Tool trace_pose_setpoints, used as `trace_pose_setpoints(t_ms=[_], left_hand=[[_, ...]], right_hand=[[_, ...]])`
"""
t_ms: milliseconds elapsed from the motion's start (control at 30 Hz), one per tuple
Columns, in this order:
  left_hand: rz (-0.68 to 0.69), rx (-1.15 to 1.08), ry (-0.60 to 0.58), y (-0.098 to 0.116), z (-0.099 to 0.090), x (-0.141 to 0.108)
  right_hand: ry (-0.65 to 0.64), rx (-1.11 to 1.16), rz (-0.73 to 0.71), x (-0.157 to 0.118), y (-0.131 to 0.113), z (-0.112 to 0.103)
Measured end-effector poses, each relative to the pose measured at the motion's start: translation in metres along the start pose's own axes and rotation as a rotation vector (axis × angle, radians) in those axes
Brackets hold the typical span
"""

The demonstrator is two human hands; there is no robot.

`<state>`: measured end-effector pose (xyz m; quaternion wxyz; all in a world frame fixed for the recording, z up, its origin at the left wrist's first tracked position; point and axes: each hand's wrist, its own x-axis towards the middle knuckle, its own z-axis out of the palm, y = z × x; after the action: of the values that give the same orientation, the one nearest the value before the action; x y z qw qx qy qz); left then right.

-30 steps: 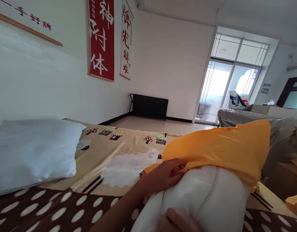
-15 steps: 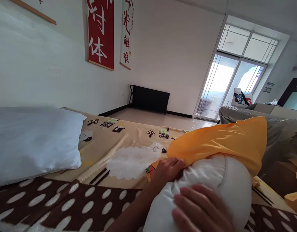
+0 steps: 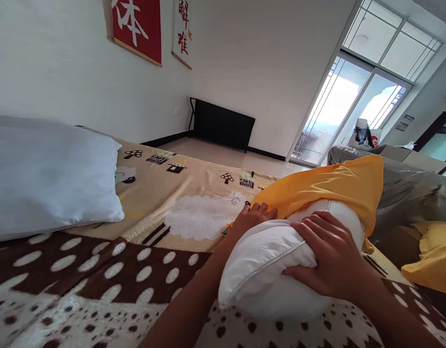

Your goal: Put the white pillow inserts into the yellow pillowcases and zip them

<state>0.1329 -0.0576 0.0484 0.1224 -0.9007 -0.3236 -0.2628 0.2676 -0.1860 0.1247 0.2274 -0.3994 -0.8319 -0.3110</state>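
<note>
The right hand (image 3: 334, 258) grips a plump white fabric pillow (image 3: 264, 263), its far end inside a yellow-orange cloth pillowcase (image 3: 324, 183), above a beige-and-brown patterned plush blanket (image 3: 156, 191). The left hand (image 3: 252, 218) touches the pillowcase's edge; whether it grasps is unclear.

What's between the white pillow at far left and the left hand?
Patterned blanket, its white sheep print nearer the left hand. Shows in the head view.

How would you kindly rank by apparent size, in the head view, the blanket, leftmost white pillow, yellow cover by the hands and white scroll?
1. Blanket
2. Leftmost white pillow
3. Yellow cover
4. White scroll
</note>
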Motion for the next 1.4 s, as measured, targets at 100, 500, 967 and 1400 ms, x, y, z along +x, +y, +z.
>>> trace_pose_setpoints(t_ms=[100,500,967,1400], left_hand=[[0.116,0.105,0.179,-0.004,-0.006,-0.001],[0.081,-0.159,0.24,-0.01,0.006,0.001],[-0.468,-0.885,0.164,-0.014,-0.022,-0.001],[-0.692,-1.357,0.46,-0.001,-0.03,-0.002]], right_hand=[[0.032,0.032,-0.046,0.004,-0.008,0.007],[-0.023,0.076,-0.137,0.0,-0.014,0.008],[-0.258,0.11,0.023,-0.002,0.0,0.0],[-0.576,-0.224,0.124,0.031,0.033,0.049]])
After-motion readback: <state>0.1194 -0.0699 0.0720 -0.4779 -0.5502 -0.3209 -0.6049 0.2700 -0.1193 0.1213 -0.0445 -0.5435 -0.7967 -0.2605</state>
